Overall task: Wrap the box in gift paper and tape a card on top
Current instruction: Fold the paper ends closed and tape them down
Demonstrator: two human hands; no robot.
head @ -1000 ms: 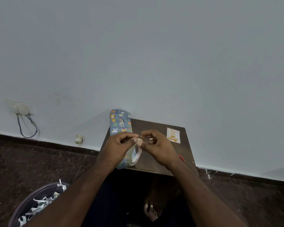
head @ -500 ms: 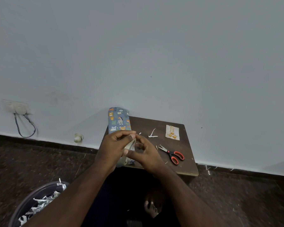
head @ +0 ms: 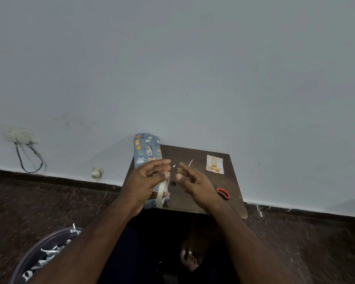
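R hand [head: 195,182] is coming off the tape roll [head: 162,192], fingers spread, grasping nothing, while L hand [head: 146,181] is gripping roll over wrapped box [head: 147,150] at tabletop [head: 201,199] left edge; card [head: 214,164] is lying untaped, so prob. tape end not yet pulled.

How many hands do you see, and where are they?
2. The left hand holds the tape roll over the wrapped box. The right hand hovers open beside it, above the table.
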